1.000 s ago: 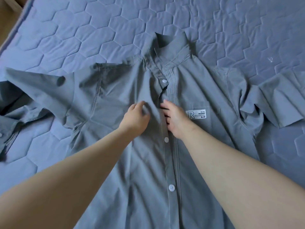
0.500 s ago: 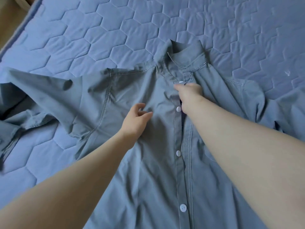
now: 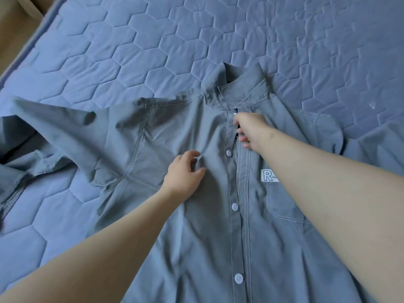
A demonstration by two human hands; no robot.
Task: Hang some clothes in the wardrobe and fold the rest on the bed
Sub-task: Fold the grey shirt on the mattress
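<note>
The grey shirt (image 3: 196,215) lies front-up and spread on my quilted blue bed (image 3: 153,40), collar away from me; my right hand (image 3: 249,130) pinches the button placket just below the collar; my left hand (image 3: 183,173) rests loose on the chest, fingers curled, gripping nothing.

We saw a strip of tan floor (image 3: 13,40) far up and to the left of the left fingers (image 3: 192,154), with a pale wooden edge (image 3: 32,5) at its far end. Well to the right of the right fingers (image 3: 242,136), slightly farther away, a small white fleck (image 3: 371,105) showed.
</note>
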